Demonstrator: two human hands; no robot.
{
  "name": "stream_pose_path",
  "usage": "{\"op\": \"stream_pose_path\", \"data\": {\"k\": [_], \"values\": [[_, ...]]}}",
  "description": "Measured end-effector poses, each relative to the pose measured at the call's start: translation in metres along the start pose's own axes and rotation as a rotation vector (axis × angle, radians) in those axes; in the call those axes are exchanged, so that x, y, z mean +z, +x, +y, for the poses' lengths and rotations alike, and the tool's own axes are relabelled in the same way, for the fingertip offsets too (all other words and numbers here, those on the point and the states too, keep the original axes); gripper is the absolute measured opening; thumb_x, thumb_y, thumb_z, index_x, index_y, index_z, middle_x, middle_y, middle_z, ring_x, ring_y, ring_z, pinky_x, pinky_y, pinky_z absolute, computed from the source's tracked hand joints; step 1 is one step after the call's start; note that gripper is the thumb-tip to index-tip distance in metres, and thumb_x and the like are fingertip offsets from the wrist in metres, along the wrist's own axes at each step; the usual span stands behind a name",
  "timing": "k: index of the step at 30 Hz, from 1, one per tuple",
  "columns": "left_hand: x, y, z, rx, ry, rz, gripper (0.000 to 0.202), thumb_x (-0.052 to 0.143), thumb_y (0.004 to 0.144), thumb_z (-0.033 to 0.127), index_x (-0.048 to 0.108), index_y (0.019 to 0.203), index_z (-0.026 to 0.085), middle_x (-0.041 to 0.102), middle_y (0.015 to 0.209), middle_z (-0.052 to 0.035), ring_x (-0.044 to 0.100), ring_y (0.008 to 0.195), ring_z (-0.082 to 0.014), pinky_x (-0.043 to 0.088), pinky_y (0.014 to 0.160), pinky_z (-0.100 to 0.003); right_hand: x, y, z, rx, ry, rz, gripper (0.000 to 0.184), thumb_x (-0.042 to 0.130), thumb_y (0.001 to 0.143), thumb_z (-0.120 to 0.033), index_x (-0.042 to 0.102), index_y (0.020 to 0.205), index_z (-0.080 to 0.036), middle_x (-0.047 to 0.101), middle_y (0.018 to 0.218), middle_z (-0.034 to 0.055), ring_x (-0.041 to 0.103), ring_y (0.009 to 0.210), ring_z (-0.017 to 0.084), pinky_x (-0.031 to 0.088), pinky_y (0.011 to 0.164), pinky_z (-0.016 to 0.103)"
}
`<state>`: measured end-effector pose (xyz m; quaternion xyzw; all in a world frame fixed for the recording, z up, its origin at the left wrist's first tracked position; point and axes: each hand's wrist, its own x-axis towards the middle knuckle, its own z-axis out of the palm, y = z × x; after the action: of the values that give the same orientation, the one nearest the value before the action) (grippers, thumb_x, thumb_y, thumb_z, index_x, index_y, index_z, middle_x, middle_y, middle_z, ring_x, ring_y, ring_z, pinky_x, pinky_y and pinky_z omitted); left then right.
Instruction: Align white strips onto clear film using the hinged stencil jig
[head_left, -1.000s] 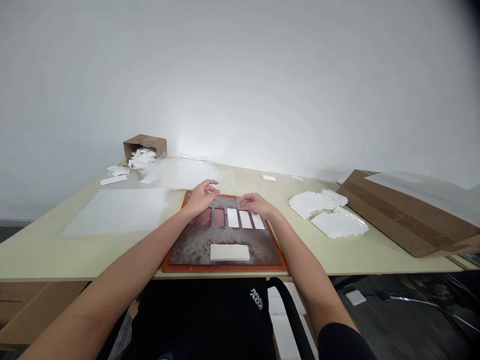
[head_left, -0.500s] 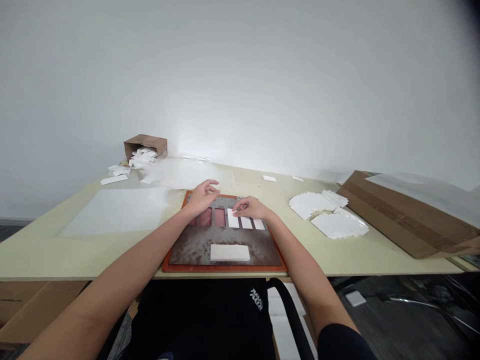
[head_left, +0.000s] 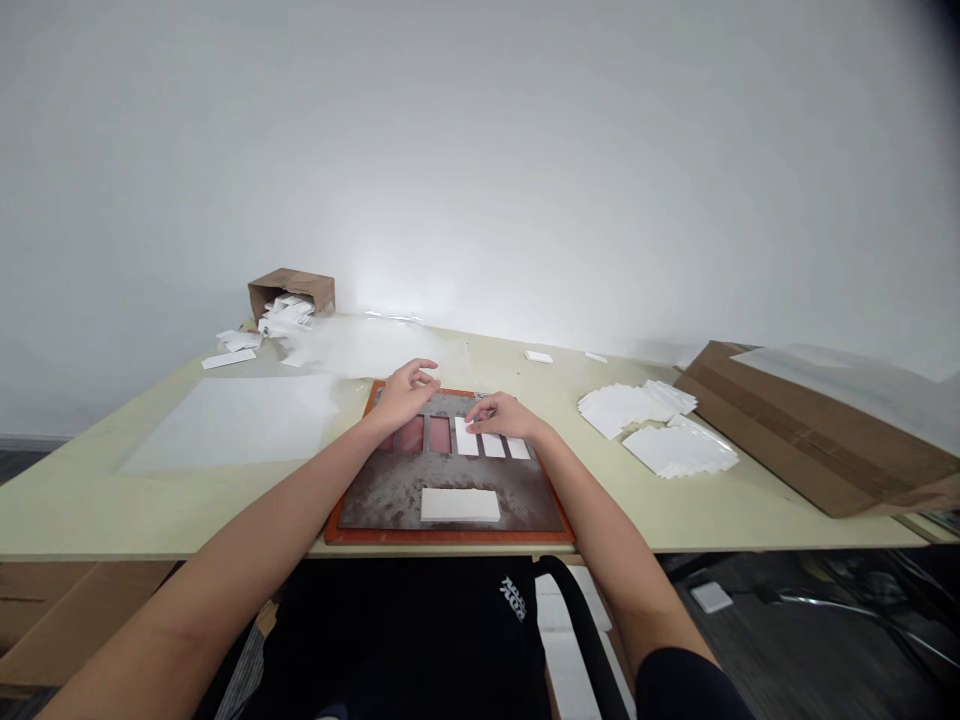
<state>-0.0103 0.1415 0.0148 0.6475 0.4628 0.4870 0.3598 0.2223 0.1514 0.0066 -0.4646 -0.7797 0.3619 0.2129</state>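
There was the right hand, low over the dark plate, thumb and forefinger drawn together right at a white card! Pinching it or only pressing, I couldn't tell from where I stood. That card sat in a slot just beneath those fingertips, and two more white cards lay in slots under the palm, towards the wrist.

And the left hand? Released, fingers apart and gently bent, above the plate's far left part; reddish slots showed just below and right of it. Nearer the body than both hands, a stack of white cards rested on the plate, which itself lay upon an orange board.

Well right of the right hand, fanned white sheets spread beside a big carton; beyond the left hand, leftward, stood a small box.
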Motion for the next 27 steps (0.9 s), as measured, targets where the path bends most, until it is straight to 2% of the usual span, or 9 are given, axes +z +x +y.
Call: {"op": "stream_pose_path", "data": {"k": [6,18,27], "values": [[-0.0008,-0.001,0.0012,-0.004,0.007,0.002,0.039,0.062,0.074,0.037,0.061,0.11,0.021,0.068,0.083,-0.001,0.064,0.068,-0.0165,0.045,0.06,-0.028,-0.0015,-0.0011,-0.0024,0.023,0.01,-0.005,0.047,0.078,0.06,-0.053,0.072,0.089,-0.017,0.045,0.061,-0.0071,0.039,0.057,0.009,0.032,0.058,0.025],[-0.0017,-0.0037,0.0058,-0.012,0.017,-0.002,0.039,0.062,0.074,0.037,0.06,0.11,0.021,0.069,0.085,-0.0013,0.065,0.07,-0.0172,0.046,0.061,-0.028,-0.0009,-0.0011,-0.0015,0.033,0.005,-0.01,0.044,0.078,0.06,-0.051,0.071,0.088,-0.017,0.045,0.061,-0.0069,0.041,0.058,0.01,0.032,0.058,0.026],[-0.0009,-0.0005,0.0008,-0.002,0.018,-0.001,0.04,0.062,0.074,0.037,0.06,0.111,0.022,0.069,0.084,-0.0006,0.065,0.068,-0.0168,0.047,0.063,-0.029,-0.0015,-0.001,-0.0014,0.042,-0.009,-0.011,0.044,0.077,0.061,-0.052,0.07,0.088,-0.017,0.046,0.062,-0.0068,0.042,0.059,0.01,0.034,0.059,0.025]]}}
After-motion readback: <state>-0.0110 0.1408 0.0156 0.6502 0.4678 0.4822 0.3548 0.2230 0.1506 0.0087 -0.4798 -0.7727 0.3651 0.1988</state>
